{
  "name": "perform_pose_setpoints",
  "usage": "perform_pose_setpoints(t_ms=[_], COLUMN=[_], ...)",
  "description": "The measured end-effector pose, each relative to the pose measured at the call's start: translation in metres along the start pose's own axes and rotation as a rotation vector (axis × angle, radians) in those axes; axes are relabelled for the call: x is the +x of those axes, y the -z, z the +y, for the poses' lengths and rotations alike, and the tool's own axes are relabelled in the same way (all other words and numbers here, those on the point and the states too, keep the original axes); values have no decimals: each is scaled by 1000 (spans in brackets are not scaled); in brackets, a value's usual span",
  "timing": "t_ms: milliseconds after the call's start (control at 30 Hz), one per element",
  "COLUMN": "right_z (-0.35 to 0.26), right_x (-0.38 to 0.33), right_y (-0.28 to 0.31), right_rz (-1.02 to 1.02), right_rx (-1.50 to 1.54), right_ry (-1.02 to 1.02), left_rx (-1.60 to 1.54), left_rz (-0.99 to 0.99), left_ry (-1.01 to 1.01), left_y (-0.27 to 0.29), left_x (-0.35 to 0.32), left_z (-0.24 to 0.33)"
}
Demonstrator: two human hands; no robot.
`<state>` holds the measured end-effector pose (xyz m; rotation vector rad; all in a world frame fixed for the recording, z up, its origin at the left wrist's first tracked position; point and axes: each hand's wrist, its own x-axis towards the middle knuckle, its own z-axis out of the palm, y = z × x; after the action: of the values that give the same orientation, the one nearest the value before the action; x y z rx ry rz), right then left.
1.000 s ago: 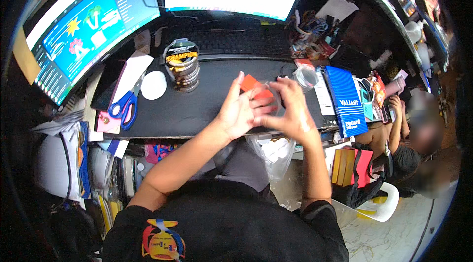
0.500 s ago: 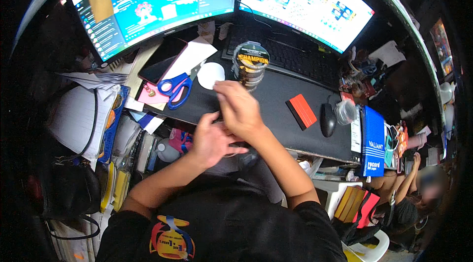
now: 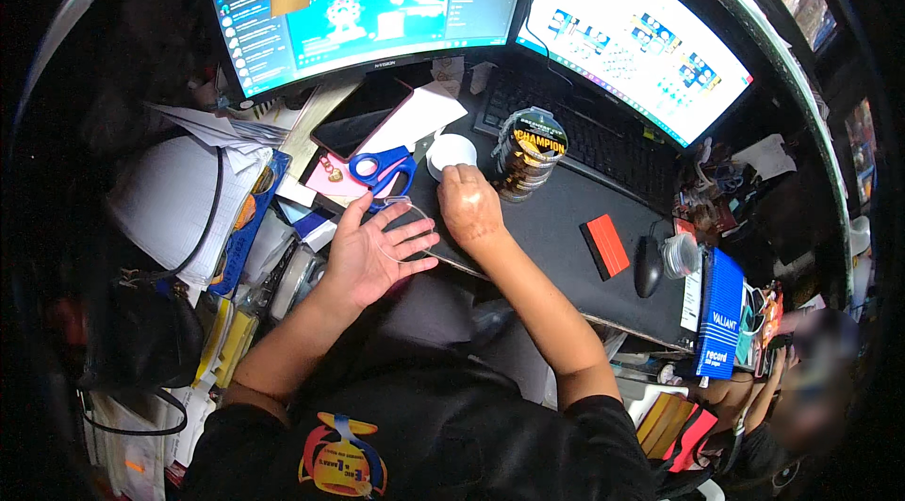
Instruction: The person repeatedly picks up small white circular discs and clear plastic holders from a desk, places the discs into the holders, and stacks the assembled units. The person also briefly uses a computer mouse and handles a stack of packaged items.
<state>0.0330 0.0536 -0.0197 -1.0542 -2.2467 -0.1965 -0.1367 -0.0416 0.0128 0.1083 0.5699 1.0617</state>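
My left hand [image 3: 372,251] is palm up with its fingers stretched out. Across those fingers lies a clear round plastic disc [image 3: 407,218] with a small tab on its rim. My right hand [image 3: 471,204] has its fingers bunched at the near edge of a white round disc [image 3: 454,151], pinching it; the fingertips are partly hidden. Another white round edge shows just under that disc. Right of it stands a stack of round clear-rimmed medals [image 3: 533,150] with a black and gold printed face. Blue-handled scissors [image 3: 382,167] lie beyond my left fingers.
A phone [image 3: 361,119], papers and a pink card [image 3: 335,179] lie at the left. A keyboard [image 3: 603,138] stretches below two monitors. On the right are a red squeegee card [image 3: 606,246], a black mouse [image 3: 648,265], clear round pieces [image 3: 679,256] and a blue record book [image 3: 721,312]. Another person sits at far right.
My hands have moved apart. The left now lies palm up with the clear disc on its fingers, while the right has gone to the white disc. The whole view has shifted.
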Motion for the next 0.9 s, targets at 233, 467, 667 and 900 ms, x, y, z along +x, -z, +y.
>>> perform_pose_setpoints(t_ms=[233,467,667,900], right_z=[3,-10,-37,-33], right_x=[-5,-10,-53,-60], right_y=[-3,33,102,158], right_rz=[93,318,262,350], right_rx=[183,242,391,385], right_ry=[4,97,78,-303], left_rx=[146,201,442,682], left_rz=[-7,-52,-318,-426], left_ry=[-55,-60,-232,-273], left_y=[-3,-12,-36,-75], left_x=[9,6,0,-7], left_z=[-9,-13,-27,-62])
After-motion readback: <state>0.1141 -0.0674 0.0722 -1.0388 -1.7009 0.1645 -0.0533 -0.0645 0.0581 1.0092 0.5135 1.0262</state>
